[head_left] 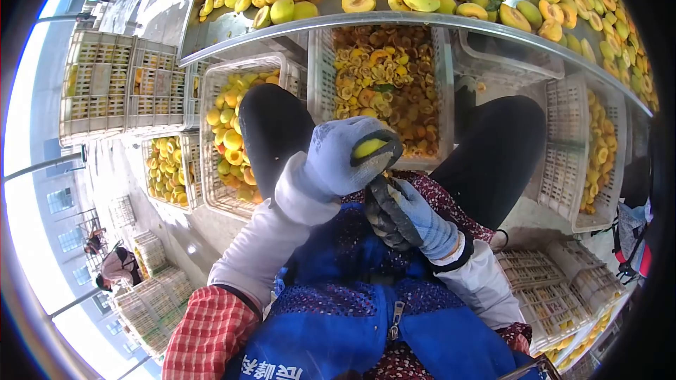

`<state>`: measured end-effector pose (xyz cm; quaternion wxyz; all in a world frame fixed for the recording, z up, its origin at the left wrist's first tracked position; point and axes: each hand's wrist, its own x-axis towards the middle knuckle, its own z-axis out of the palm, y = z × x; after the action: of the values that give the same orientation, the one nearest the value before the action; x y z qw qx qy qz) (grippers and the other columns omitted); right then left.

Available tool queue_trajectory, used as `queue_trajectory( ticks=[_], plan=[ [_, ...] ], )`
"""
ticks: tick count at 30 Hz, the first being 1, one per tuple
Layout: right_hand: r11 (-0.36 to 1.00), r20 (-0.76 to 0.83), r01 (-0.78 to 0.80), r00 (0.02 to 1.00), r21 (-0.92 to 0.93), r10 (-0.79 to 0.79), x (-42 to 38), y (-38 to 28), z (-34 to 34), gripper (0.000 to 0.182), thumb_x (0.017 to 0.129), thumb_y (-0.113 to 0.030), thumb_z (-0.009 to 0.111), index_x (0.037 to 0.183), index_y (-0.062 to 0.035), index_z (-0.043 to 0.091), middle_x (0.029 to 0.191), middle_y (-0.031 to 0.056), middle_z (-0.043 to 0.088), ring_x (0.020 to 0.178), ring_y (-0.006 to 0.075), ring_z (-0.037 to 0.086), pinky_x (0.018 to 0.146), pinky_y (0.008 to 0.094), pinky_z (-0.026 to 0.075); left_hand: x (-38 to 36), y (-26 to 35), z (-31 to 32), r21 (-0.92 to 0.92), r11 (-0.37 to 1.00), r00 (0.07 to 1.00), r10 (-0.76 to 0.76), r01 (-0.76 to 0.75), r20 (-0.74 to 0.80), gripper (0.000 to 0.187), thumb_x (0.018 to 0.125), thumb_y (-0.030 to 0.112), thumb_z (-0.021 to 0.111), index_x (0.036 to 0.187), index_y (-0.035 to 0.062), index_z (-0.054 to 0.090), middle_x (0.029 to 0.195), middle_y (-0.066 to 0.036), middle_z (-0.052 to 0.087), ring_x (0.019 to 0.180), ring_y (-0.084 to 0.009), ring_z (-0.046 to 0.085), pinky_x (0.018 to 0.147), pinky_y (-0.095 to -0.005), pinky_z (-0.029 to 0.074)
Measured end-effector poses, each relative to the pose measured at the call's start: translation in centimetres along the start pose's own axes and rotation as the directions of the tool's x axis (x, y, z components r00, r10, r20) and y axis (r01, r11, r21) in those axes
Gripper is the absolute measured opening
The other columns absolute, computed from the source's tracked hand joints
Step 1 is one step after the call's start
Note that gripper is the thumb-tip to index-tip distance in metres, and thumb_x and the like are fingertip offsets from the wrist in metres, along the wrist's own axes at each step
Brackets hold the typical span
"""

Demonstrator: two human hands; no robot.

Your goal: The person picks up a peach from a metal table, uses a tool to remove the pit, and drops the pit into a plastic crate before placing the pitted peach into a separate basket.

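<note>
My left hand [352,155], in a blue-grey glove with dark coated fingers, is closed around a yellow-green apricot [370,147]. Only a small patch of the fruit shows between the fingers. Just below and to the right, my right hand [408,218] wears a similar glove with a black palm. Its fingers are curled shut, close to the left hand's fingertips, and whatever they grip is hidden. Under both hands, between my knees, a crate [322,77] holds many scraps and cut pieces of fruit.
A metal table [232,41] ahead carries many halved apricots [359,0]. Crates of fruit stand left [211,91] and right [563,141] of my legs. Stacked crates [98,84] rise at far left. Another person [121,267] bends by crates at lower left.
</note>
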<state>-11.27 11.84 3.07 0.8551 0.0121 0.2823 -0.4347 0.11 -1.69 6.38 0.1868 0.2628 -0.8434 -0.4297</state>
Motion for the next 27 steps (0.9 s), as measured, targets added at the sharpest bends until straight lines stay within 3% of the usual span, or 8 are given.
queue_trajectory(
  ticks=[6, 11, 13, 14, 17, 20, 22, 27],
  plan=[
    [0.999, -0.077, 0.033, 0.997, 0.006, -0.033, 0.2, -0.2, -0.2, 0.025, 0.094, -0.033, 0.047, 0.083, -0.0114, 0.051, 0.062, 0.0028, 0.046, 0.044, 0.0126, 0.042, 0.033, 0.0239, 0.031, 0.1, 0.4, 2.3, 0.038, 0.996, 0.961, -0.072, 0.085, -0.267, 0.018, 0.074, 0.007, 0.061, 0.090, -0.0009, 0.064, 0.079, -0.013, 0.065, 0.075, -0.0257, 0.066, 0.067, -0.0303, 0.050],
    [0.989, 0.096, -0.004, 0.995, 0.150, -0.011, 0.3, 0.4, -1.4, 0.025, 0.094, -0.035, 0.047, 0.087, -0.0110, 0.051, 0.064, 0.0022, 0.048, 0.045, 0.0119, 0.043, 0.034, 0.0250, 0.032, 0.6, 0.4, 1.7, 0.048, 0.989, 0.987, -0.137, 0.141, -0.078, 0.017, 0.076, 0.014, 0.064, 0.089, 0.0030, 0.064, 0.079, -0.013, 0.064, 0.071, -0.0278, 0.064, 0.065, -0.0323, 0.049],
    [0.954, -0.096, 0.240, 0.961, -0.181, -0.260, 0.8, 0.9, -1.2, 0.023, 0.093, -0.034, 0.049, 0.095, -0.0108, 0.051, 0.065, 0.0011, 0.049, 0.046, 0.0110, 0.044, 0.037, 0.0251, 0.034, 0.5, 0.3, 1.4, 0.025, 0.970, 0.970, -0.241, 0.241, 0.010, 0.020, 0.077, 0.023, 0.067, 0.090, 0.0073, 0.064, 0.080, -0.012, 0.063, 0.067, -0.0266, 0.063, 0.062, -0.0338, 0.048],
    [0.953, -0.087, 0.241, 0.962, -0.182, -0.260, 1.1, 0.8, -0.9, 0.023, 0.093, -0.034, 0.049, 0.095, -0.0108, 0.051, 0.065, 0.0011, 0.049, 0.046, 0.0110, 0.044, 0.037, 0.0251, 0.034, 0.3, -0.2, 1.6, 0.032, 0.970, 0.970, -0.241, 0.241, 0.004, 0.020, 0.077, 0.023, 0.067, 0.090, 0.0073, 0.064, 0.080, -0.012, 0.063, 0.067, -0.0266, 0.063, 0.062, -0.0338, 0.048],
    [0.899, -0.108, 0.342, 0.918, -0.274, -0.382, 1.5, 0.7, -0.6, 0.024, 0.092, -0.033, 0.050, 0.101, -0.0108, 0.049, 0.068, -0.0001, 0.050, 0.048, 0.0100, 0.044, 0.041, 0.0237, 0.037, -0.4, -0.8, 2.6, -0.426, 0.780, 0.859, -0.512, 0.459, -0.010, 0.019, 0.088, 0.012, 0.053, 0.094, -0.0036, 0.063, 0.087, -0.005, 0.063, 0.079, -0.0101, 0.056, 0.072, -0.0228, 0.044],
    [0.967, -0.081, 0.157, 0.981, -0.203, -0.176, 1.3, 0.8, -1.3, 0.026, 0.092, -0.033, 0.051, 0.103, -0.0095, 0.049, 0.072, -0.0003, 0.051, 0.052, 0.0095, 0.046, 0.044, 0.0225, 0.039, -0.9, -2.0, 4.0, -0.729, 0.590, 0.807, -0.584, 0.345, -0.091, 0.018, 0.086, 0.013, 0.060, 0.095, -0.0024, 0.062, 0.081, -0.003, 0.063, 0.072, -0.0069, 0.055, 0.063, -0.0199, 0.044],
    [0.894, -0.085, 0.329, 0.925, -0.304, -0.369, 1.4, 0.6, -0.5, 0.025, 0.093, -0.030, 0.051, 0.106, -0.0085, 0.049, 0.075, -0.0005, 0.051, 0.057, 0.0084, 0.047, 0.046, 0.0219, 0.039, -0.9, -2.0, 4.2, -0.699, 0.629, 0.817, -0.566, 0.340, -0.111, 0.019, 0.086, 0.012, 0.061, 0.096, -0.0038, 0.062, 0.082, -0.004, 0.063, 0.072, -0.0073, 0.055, 0.063, -0.0198, 0.044],
    [0.690, -0.080, 0.342, 0.861, -0.638, -0.502, 2.4, 1.6, -1.9, 0.023, 0.093, -0.021, 0.050, 0.109, -0.0052, 0.049, 0.076, -0.0014, 0.050, 0.059, 0.0061, 0.045, 0.050, 0.0201, 0.039, -0.9, -1.3, 4.6, -0.824, 0.510, 0.746, -0.643, 0.248, -0.173, 0.021, 0.086, 0.016, 0.063, 0.092, -0.0047, 0.061, 0.078, -0.004, 0.061, 0.069, -0.0075, 0.055, 0.061, -0.0202, 0.043]
  ],
)
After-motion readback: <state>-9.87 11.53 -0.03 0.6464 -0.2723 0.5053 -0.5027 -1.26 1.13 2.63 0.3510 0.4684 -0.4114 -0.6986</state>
